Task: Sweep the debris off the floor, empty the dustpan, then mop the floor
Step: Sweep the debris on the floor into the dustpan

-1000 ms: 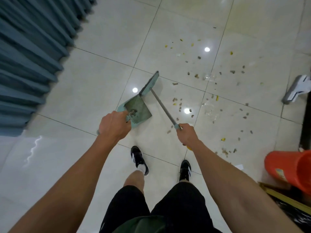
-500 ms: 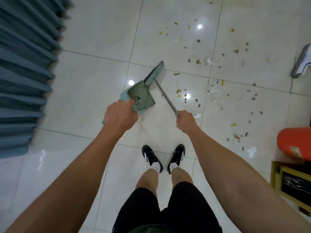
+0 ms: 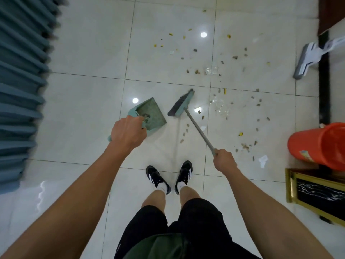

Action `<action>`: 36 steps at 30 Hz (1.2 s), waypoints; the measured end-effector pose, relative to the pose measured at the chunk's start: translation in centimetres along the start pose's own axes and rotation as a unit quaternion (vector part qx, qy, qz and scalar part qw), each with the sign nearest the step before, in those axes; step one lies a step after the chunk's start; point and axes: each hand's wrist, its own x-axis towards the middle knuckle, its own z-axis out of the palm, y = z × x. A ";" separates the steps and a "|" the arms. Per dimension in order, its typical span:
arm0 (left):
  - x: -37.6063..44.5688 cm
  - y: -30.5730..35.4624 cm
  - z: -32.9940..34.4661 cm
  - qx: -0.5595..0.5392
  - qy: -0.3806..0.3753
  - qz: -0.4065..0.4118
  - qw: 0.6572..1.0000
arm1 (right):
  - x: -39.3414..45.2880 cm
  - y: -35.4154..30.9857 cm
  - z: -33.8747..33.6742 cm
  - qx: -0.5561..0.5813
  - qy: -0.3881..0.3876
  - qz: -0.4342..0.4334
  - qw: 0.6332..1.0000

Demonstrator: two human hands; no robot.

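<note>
We see the left hand [image 3: 128, 133] wrapped closed around the handle of the teal dustpan [image 3: 152, 114], whose pan points away from the person and sits just left of the broom head. The right hand [image 3: 224, 159] is clenched on the grey handle of the broom [image 3: 182, 104]; the shaft slants up and to the left to the teal head with dark bristles (the bristles face the dustpan, with a narrow gap between the two).

Debris [image 3: 220, 75] lies scattered over the white tiled floor [image 3: 89, 101], mostly ahead and to the right of the broom: small brown and yellow bits, some clear plastic scraps, a white paper scrap near the orange bucket [image 3: 319, 144].

A white mop head [image 3: 306, 61] rests on the floor at the far right. Blue pleated curtain [image 3: 20, 86] along the left edge. Black shoes [image 3: 158, 177] stand together on the tiles, below the tools.
</note>
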 end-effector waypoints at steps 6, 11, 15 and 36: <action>-0.4 2.9 -0.9 0.022 0.017 0.025 0.999 | -1.5 2.3 -0.3 0.060 0.016 -0.044 0.997; -0.5 3.7 -1.9 0.050 0.022 0.037 0.998 | -2.5 0.6 -0.9 0.101 0.042 -0.095 0.989; 0.5 2.2 -3.6 0.041 0.037 0.032 0.998 | -2.2 -3.1 -2.1 0.141 0.055 -0.124 0.981; 16.8 -15.1 -8.3 0.033 0.018 0.140 0.989 | -2.8 -21.8 -1.3 0.143 0.036 0.064 0.987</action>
